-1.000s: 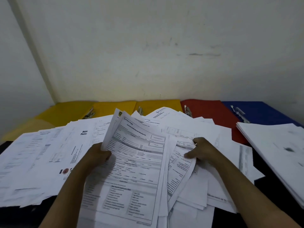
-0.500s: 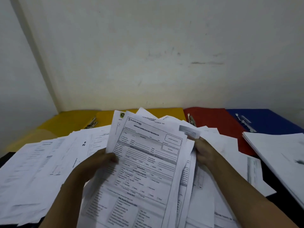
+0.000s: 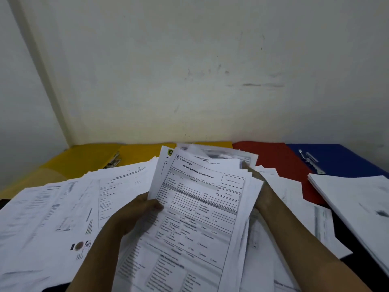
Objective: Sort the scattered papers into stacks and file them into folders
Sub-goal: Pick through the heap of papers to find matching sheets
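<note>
A thick bundle of printed forms [image 3: 195,209] is lifted and tilted toward me above the table. My left hand [image 3: 134,213] grips its left edge, thumb on the top sheet. My right hand [image 3: 262,194] holds the right edge from behind, mostly hidden by the sheets. Loose papers [image 3: 52,218] lie spread over the left of the table. Along the back wall lie yellow folders [image 3: 84,159], a red folder [image 3: 280,159] and a blue folder [image 3: 336,159], opened flat with metal fasteners showing.
A neat white stack [image 3: 357,205] sits at the right, partly over the blue folder. More sheets [image 3: 315,224] lie under my right forearm. The dark table [image 3: 349,237] shows at the right. Walls close off the back and left.
Both hands have raised the bundle off the pile and pulled its sheets closer together. My right hand slid up behind the right edge. The camera tilted upward.
</note>
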